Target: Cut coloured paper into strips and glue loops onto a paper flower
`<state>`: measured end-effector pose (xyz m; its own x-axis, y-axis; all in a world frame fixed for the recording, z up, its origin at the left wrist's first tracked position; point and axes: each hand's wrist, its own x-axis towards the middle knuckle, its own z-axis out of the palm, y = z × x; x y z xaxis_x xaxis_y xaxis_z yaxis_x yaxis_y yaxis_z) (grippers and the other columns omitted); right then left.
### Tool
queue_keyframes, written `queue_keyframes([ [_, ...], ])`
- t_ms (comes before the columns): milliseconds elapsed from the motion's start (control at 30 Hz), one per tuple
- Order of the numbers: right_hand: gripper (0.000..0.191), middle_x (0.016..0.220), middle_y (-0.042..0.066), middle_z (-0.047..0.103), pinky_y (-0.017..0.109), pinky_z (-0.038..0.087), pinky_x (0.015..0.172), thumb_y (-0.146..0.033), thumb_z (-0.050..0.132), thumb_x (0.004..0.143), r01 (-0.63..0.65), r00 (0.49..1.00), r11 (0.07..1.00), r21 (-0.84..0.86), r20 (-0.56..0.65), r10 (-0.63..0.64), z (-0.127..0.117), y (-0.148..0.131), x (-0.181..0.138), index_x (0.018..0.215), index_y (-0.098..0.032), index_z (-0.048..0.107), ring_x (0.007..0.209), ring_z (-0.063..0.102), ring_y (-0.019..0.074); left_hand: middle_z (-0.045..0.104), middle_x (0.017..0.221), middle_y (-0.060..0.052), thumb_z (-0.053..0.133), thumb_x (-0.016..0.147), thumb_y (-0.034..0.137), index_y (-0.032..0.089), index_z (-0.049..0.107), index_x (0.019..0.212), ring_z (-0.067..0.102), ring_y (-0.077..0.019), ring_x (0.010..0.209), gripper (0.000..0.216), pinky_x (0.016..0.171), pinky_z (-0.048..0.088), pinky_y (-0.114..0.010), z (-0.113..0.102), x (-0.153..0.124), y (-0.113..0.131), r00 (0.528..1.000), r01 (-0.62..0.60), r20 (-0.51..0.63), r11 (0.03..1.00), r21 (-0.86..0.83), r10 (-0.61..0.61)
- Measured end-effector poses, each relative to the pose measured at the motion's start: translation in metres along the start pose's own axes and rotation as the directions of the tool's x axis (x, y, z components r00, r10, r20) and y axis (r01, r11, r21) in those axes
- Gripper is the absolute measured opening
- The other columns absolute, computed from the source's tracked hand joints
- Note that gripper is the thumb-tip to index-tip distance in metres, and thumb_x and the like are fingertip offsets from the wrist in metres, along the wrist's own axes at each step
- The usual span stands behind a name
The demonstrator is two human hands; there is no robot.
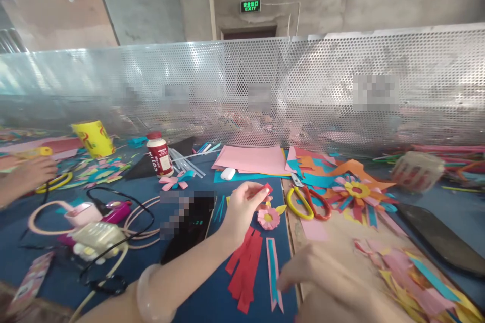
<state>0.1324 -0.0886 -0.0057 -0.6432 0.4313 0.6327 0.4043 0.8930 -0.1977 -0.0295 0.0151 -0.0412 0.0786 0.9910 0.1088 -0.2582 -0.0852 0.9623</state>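
My left hand is raised over the blue table mat, its fingers pinched on a small red paper piece. Just below it lies a small pink and yellow paper flower. My right hand is blurred low at the front; its fingertips rest on a pink strip with a blue centre. Whether it grips the strip I cannot make out. Red paper strips lie between my two arms.
Yellow-and-red scissors, a large paper flower, pink sheets, a bottle, a yellow cup, a phone, cables and scraps crowd the table. Another person's hand is at far left. A perforated metal screen closes the back.
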Motion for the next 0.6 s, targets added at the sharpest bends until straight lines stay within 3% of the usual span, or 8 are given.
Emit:
queue_keyframes([
  [67, 0.028, 0.1, -0.001, 0.068, 0.024, 0.053, 0.075, -0.031, 0.066, 0.078, 0.038, 0.995, 0.984, -0.175, -0.088, -0.054, 0.006, 0.009, 0.0, 0.106, -0.029, 0.063, 0.088, 0.063, 0.0171, 0.064, 0.076, -0.002, 0.07, 0.071, 0.028, 0.014, 0.058, 0.077, 0.063, -0.0153, 0.073, 0.02, 0.064, 0.053, -0.027, -0.002, -0.002, 0.002, 1.0, -0.012, 0.021, 0.999, 0.03, 0.011],
  [100, 0.033, 0.108, 0.001, 0.066, 0.03, 0.051, 0.083, -0.032, 0.068, 0.076, -0.012, 0.984, 0.963, -0.268, -0.176, -0.037, 0.01, 0.013, 0.0, 0.109, -0.03, 0.062, 0.098, 0.059, 0.0214, 0.064, 0.074, -0.001, 0.069, 0.072, 0.028, 0.014, 0.057, 0.076, 0.063, -0.0144, 0.07, 0.019, 0.063, 0.052, -0.026, -0.002, -0.004, 0.003, 0.999, -0.014, 0.034, 0.999, 0.048, 0.013],
  [167, 0.042, 0.126, 0.005, 0.054, 0.044, 0.045, 0.09, -0.035, 0.068, 0.075, -0.212, 0.933, 0.914, -0.345, -0.349, 0.085, 0.019, 0.022, 0.0, 0.116, -0.029, 0.058, 0.113, 0.049, 0.029, 0.063, 0.07, 0.0, 0.068, 0.073, 0.029, 0.015, 0.057, 0.075, 0.061, -0.0119, 0.065, 0.018, 0.062, 0.05, -0.023, -0.003, -0.009, 0.005, 0.998, -0.019, 0.06, 0.996, 0.084, 0.014],
  [233, 0.043, 0.135, 0.01, 0.042, 0.051, 0.042, 0.089, -0.037, 0.063, 0.079, -0.42, 0.854, 0.866, -0.271, -0.441, 0.276, 0.029, 0.03, 0.0, 0.12, -0.027, 0.055, 0.12, 0.04, 0.0326, 0.062, 0.068, 0.002, 0.068, 0.074, 0.029, 0.015, 0.057, 0.075, 0.059, -0.0099, 0.063, 0.018, 0.061, 0.048, -0.02, -0.002, -0.014, 0.008, 0.995, -0.024, 0.095, 0.994, 0.111, 0.013],
  [433, 0.017, 0.121, 0.006, 0.049, 0.054, 0.039, 0.089, -0.041, 0.056, 0.084, -0.579, 0.739, 0.815, -0.009, -0.428, 0.52, 0.047, 0.044, -0.004, 0.096, -0.031, 0.062, 0.112, 0.044, 0.0286, 0.062, 0.067, 0.002, 0.066, 0.076, 0.028, 0.016, 0.056, 0.074, 0.059, -0.0103, 0.065, 0.016, 0.066, 0.047, -0.022, 0.001, -0.027, 0.01, 0.982, -0.017, 0.191, 0.991, 0.132, -0.009],
  [600, 0.013, 0.113, 0.005, 0.051, 0.05, 0.04, 0.089, -0.035, 0.055, 0.085, -0.589, 0.726, 0.803, 0.091, -0.378, 0.575, 0.048, 0.045, -0.011, 0.093, -0.031, 0.064, 0.11, 0.045, 0.0265, 0.062, 0.073, 0.0, 0.068, 0.074, 0.03, 0.017, 0.057, 0.074, 0.06, -0.0133, 0.074, 0.017, 0.071, 0.046, -0.024, 0.0, -0.028, 0.006, 0.977, 0.0, 0.208, 0.978, 0.209, -0.044],
])
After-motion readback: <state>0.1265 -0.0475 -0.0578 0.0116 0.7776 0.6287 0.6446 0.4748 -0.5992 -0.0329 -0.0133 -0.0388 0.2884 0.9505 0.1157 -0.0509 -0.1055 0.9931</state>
